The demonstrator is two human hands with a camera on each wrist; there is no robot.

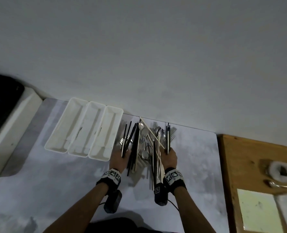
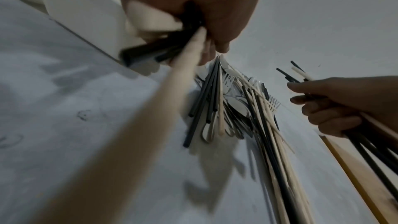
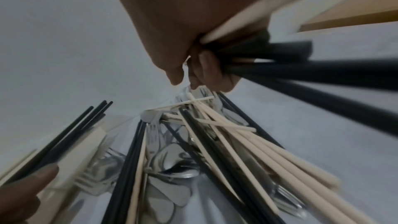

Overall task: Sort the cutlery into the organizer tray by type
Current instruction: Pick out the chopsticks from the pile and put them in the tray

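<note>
Cutlery pile [image 1: 146, 145] crowds the organizer tray [image 1: 82, 130]; near countertop [image 1: 55, 190] lies open.

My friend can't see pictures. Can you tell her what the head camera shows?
Two hands, left and right, each grip chopsticks above a cutlery pile. Three empty white trays sit left of it.

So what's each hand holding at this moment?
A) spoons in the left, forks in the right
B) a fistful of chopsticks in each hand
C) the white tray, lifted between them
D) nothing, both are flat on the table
B: the left hand and the right hand each grip a bunch of black and cream chopsticks above the cutlery pile; the tray sits alongside.
</note>
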